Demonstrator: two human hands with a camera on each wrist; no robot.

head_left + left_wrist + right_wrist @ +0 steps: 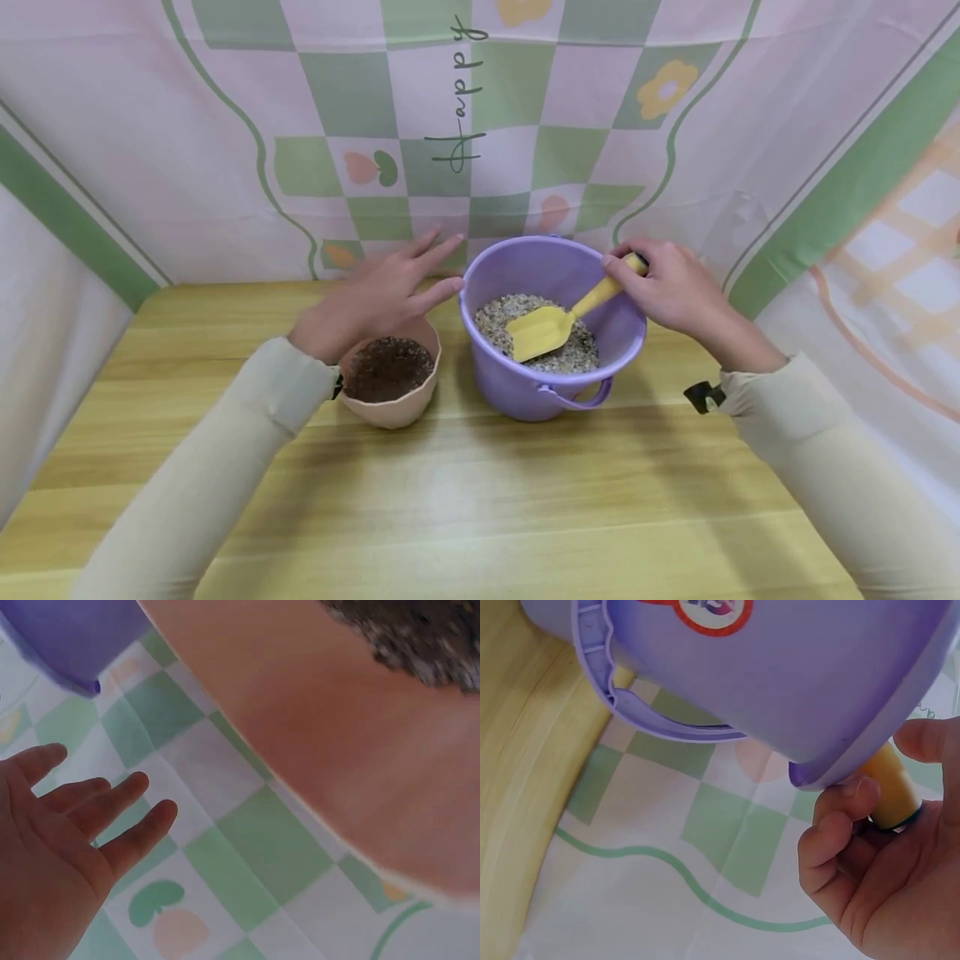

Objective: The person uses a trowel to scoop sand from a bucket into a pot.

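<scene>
A yellow hand trowel lies with its blade on the pale gravel inside a purple bucket. My right hand grips the trowel's handle at the bucket's right rim; in the right wrist view, fingers curl about the yellow handle. To the left stands a peach-coloured pot holding dark brown soil. Above the pot's back edge, my left hand is spread with nothing in it, its thumb tip close to the bucket's rim. Whether that thumb touches the rim I cannot tell.
Pot and bucket stand side by side on a wooden table, near its back edge. Behind them hangs a green and white checked cloth. A purple carrying handle hangs at the bucket's front right.
</scene>
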